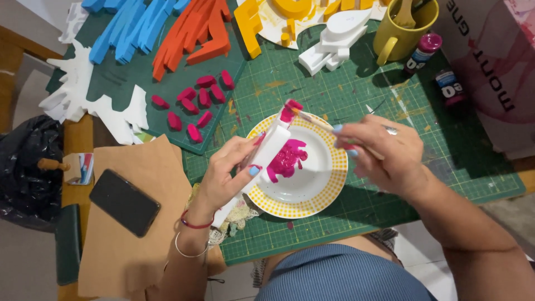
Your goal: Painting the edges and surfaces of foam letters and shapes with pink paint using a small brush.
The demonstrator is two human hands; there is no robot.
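Over the white plate with the yellow checked rim (334, 184), near the front edge of the green cutting mat (390, 189) that covers the counter, your left hand (228, 173) is closed around a white foam piece (267, 150), fingers wrapped along its sides and the thumb on top, holding it tilted above the plate. Your right hand (384, 150) pinches the handle of a paintbrush (309, 118) between thumb and fingertips; the brush tip touches the upper end of the foam piece, which is already coloured magenta. A puddle of magenta paint (287, 159) lies in the well of the plate, just under the foam. Toward the far left of the mat, a group of small magenta-painted foam bits (195, 103) lies on a darker green board, with orange foam shapes (192, 33) and blue foam shapes (128, 25) beyond them at the far edge. Yellow foam shapes (251, 19) and unpainted white foam shapes (334, 39) sit at the far middle. A yellow mug (398, 33) stands near the far right corner, with a magenta-capped paint bottle (423, 51) just beside it. On brown paper (128, 251) at the front left lies a black phone (124, 202).
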